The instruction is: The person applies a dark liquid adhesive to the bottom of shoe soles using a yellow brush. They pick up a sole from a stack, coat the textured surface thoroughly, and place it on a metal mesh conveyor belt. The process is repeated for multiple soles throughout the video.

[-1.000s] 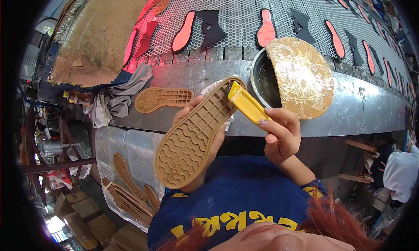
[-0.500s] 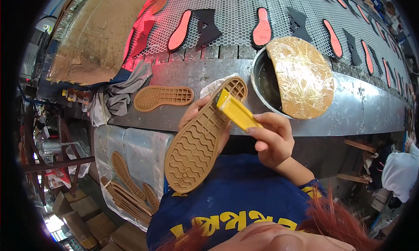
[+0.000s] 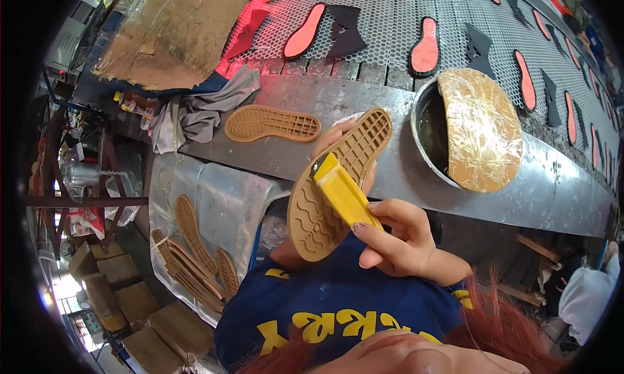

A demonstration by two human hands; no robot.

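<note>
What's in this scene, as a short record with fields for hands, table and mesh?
Left hand: holds a tan shoe sole, tread facing camera
Right hand: holds a yellow tool over the tread
Metal table: second sole, grey cloth, round pan partly covered by tan board
Mesh surface: pink insoles, dark cut pieces
Lower left: more soles on clear plastic

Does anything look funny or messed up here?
Yes, a bit: the lid covers only part of the bowl, leaving its left side open, though the lid's straight edge may be deliberate. A grey cloth also lies crumpled at the left end of the metal table, not folded.
</note>
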